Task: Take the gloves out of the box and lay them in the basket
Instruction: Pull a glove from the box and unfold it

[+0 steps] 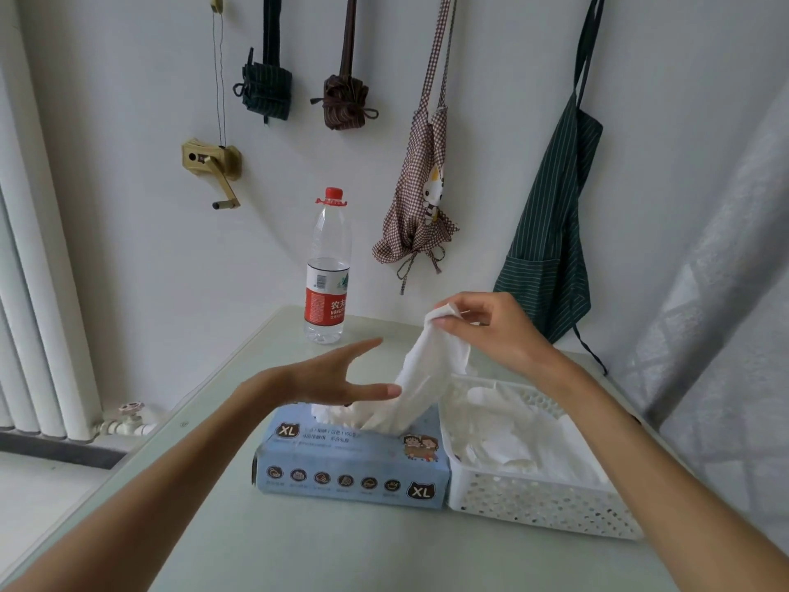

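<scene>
Two hands are up over the tabletop [213, 527], and both are mine. Far on the left, white blinds hang by the wall. A water bottle [328, 267] with a red cap stands at the back of the tabletop, away from my work.

My left hand [331, 378] floats just above the blue box [350, 467]. Its fingers [371, 391] are straight and spread, and they hold nothing. One fingertip is right beside the glove, maybe touching it; I cannot tell.

The glove [420, 378] is white and thin. It runs up like a long strip, from the slot in the top of the box, leaning to the right, up to my right hand [491, 331]. Its low end is in the box. More white gloves bunch up in the slot.

My right hand is higher and pinches the top end of the glove between thumb and fingers.

The white basket [538, 506] sits touching the right end of the box, below my right hand. Some gloves already lie in it.

So the glove goes from the box up and right, toward the basket side. I think my right hand should pull it free, then lower it to the right into the basket. My left hand is nearer the box and could hold it down.
</scene>
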The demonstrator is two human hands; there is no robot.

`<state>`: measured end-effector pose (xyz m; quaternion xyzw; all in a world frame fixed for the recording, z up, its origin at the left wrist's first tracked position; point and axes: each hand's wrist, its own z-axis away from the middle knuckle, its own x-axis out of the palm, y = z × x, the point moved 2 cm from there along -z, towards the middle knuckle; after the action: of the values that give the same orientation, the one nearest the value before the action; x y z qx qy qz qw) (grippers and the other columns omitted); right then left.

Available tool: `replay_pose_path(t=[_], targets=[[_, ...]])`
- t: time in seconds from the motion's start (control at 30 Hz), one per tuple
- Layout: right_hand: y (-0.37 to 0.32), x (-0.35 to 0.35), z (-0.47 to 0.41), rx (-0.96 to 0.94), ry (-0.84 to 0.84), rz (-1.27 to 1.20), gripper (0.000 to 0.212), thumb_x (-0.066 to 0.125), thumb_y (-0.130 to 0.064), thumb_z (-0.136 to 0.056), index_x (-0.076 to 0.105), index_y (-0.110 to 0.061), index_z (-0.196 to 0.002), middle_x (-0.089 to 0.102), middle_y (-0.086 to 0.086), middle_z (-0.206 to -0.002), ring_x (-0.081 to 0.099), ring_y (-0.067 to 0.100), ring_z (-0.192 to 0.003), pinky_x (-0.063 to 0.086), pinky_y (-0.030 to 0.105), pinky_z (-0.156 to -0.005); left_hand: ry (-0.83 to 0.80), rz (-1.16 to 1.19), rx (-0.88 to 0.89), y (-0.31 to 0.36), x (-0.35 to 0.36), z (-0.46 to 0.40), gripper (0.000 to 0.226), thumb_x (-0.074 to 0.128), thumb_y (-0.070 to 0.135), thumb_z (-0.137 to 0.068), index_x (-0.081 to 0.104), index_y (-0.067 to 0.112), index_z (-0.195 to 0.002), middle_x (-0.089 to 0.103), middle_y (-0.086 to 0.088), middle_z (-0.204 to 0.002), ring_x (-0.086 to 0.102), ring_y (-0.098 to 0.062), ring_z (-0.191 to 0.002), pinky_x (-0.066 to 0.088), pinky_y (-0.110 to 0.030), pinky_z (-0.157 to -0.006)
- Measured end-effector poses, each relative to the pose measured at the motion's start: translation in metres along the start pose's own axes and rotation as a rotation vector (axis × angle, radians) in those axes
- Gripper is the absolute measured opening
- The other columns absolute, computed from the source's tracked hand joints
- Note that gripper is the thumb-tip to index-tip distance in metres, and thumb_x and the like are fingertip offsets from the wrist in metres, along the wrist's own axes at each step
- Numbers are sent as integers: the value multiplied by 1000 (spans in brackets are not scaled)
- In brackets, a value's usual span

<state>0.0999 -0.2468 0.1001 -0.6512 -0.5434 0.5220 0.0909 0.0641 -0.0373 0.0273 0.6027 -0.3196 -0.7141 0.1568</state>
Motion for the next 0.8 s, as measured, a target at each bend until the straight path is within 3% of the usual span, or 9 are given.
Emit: replay_pose_path(t=[0.13,0.23,0.3,0.37,0.4,0.47,0.53,0.63,0.8], targets=[[-6,-2,-4,19,-41,-43,12,67,-21,-88,75,-20,-96,73,-3,-97,64,9,-86,48,22,-82,-83,128,190,32,-11,-12,69,52,51,-86,24,33,-147,34,16,-148,33,-3,-135,31,-31,-111],[-8,-4,-6,54,-49,-112,14,64,-20,-90,74,-18,-100,72,3,-99,61,8,-81,48,18,-74,-93,70,137,46,-18,-23,55,57,48,-85,47,27,-134,58,6,-131,55,-11,-120,45,-29,-100],[-4,-7,-8,72,127,-136,12,61,-19,-92,71,-18,-98,68,4,-91,60,9,-74,49,16,-64,-12,13,120,49,-23,-30,40,61,42,-87,59,17,-118,66,0,-112,64,-16,-102,53,-22,-82],[1,-7,-8,88,254,-67,10,58,-20,-94,68,-21,-95,65,1,-85,60,14,-72,51,21,-61,55,42,119,50,-27,-32,25,65,37,-86,62,18,-103,66,5,-93,65,-11,-83,51,-13,-64],[5,-3,-9,100,222,-19,10,58,-21,-94,68,-22,-93,66,1,-85,61,17,-74,52,27,-62,69,51,121,51,-28,-31,24,67,37,-85,61,20,-101,66,7,-89,65,-9,-79,51,-12,-62],[8,3,-10,105,128,-13,11,58,-20,-94,69,-24,-91,68,5,-88,64,21,-79,54,29,-61,79,60,110,51,-29,-28,28,67,44,-82,62,23,-100,66,8,-88,65,-9,-79,52,-16,-65],[5,3,-11,90,132,-65,12,58,-18,-94,68,-23,-91,67,3,-86,62,16,-78,50,18,-54,82,89,96,49,-30,-23,32,58,57,-80,64,28,-91,67,8,-86,66,-10,-81,53,-19,-71],[1,3,-10,81,74,-140,17,58,-19,-95,68,-29,-87,68,4,-87,61,6,-71,49,13,-55,101,177,104,41,-32,-18,47,49,67,-78,67,25,-88,68,2,-93,66,-15,-91,54,-27,-85],[8,-9,-7,163,17,-125,19,67,-21,-89,73,-13,-105,73,3,-94,61,4,-75,48,9,-62,164,287,135,33,-37,-14,15,58,40,-89,64,27,-89,68,11,-97,62,-3,-96,47,-18,-83]])
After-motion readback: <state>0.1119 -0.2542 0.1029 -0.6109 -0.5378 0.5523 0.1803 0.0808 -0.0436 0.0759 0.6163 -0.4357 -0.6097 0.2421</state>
